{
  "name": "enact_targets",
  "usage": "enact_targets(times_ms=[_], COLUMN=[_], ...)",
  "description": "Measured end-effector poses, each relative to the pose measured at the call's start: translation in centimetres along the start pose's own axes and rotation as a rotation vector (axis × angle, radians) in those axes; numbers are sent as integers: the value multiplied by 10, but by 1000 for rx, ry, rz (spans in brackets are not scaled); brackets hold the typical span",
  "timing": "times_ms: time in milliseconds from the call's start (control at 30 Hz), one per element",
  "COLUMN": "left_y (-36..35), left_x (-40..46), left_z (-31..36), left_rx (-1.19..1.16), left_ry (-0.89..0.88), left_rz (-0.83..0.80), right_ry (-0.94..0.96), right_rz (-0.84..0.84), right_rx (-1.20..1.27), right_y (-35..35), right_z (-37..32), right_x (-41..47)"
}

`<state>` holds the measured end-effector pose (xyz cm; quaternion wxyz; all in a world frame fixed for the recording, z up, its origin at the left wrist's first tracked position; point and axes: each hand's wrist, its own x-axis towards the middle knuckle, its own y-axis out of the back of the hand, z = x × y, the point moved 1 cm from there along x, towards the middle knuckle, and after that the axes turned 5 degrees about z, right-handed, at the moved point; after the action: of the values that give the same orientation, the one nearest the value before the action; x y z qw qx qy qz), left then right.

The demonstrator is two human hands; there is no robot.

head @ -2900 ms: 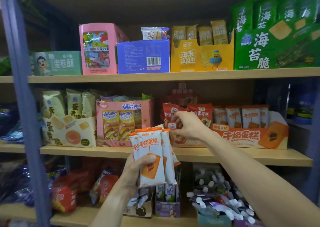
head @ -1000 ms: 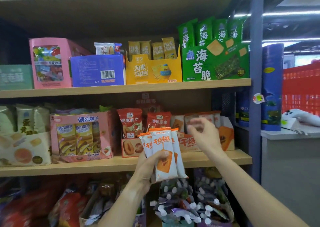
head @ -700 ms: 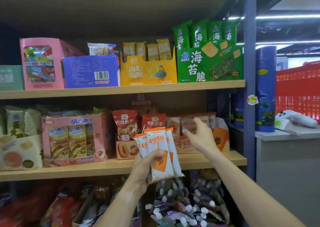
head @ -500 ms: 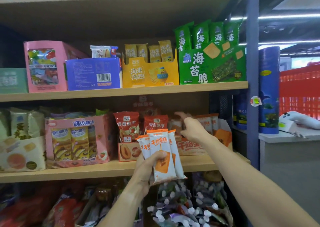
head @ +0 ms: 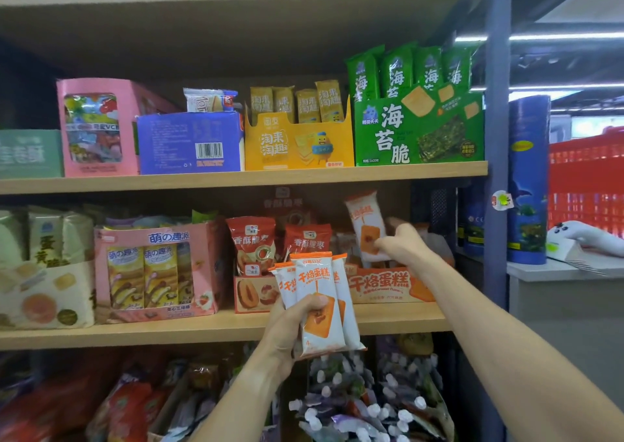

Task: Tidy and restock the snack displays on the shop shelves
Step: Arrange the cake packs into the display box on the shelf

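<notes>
Your left hand point(head: 293, 320) grips a fanned bundle of white-and-orange cake packets point(head: 319, 301), held upright in front of the middle shelf point(head: 202, 332). Your right hand point(head: 403, 246) pinches a single cake packet point(head: 366, 225) by its lower part, raised and slightly tilted above the orange display box point(head: 388, 284) that sits at the right end of that shelf. Just left of that box stand red jujube snack bags point(head: 251, 244) in their own low tray, and further left a pink biscuit box point(head: 155, 269). On the shelf above, a green seaweed crisp box point(head: 418, 131) stands beside a yellow box point(head: 297, 146). To the right, a white handheld scanner point(head: 587, 239) lies on the grey counter point(head: 557, 269).
</notes>
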<state>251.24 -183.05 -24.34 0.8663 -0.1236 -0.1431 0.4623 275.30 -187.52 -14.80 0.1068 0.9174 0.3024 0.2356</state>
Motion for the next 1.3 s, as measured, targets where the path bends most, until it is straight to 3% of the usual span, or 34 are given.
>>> enact_targets(times_ms=[167,467,733,800,967,1067,1167,1300], left_y=[2,3,2,2,2,1,0,0], left_x=[2,7,8,7,6,6,6,4], left_z=[0,-4,-4,-4,-5,-5,-5,-6], left_rx=[-2,16,23,17,-34,-50,-45,-48], left_ry=[4,2,2,9,20,19,20,33], left_rz=[1,-10,-16,-11,-1,8,8,-6], right_ry=[30,120,360,359,125,117,202,376], right_rz=[-25,-73,416,383,185,133,232,402], right_rx=[-336,-525,-469,-449,-185,-240,-397,-231], right_y=[-35,-41,-27,-28,-27,-36,-37,-16], right_z=[-9,-9,14,19,3,0,-1,-2], right_x=[-5,-10,-38,-37,-18,-9,-7,-47])
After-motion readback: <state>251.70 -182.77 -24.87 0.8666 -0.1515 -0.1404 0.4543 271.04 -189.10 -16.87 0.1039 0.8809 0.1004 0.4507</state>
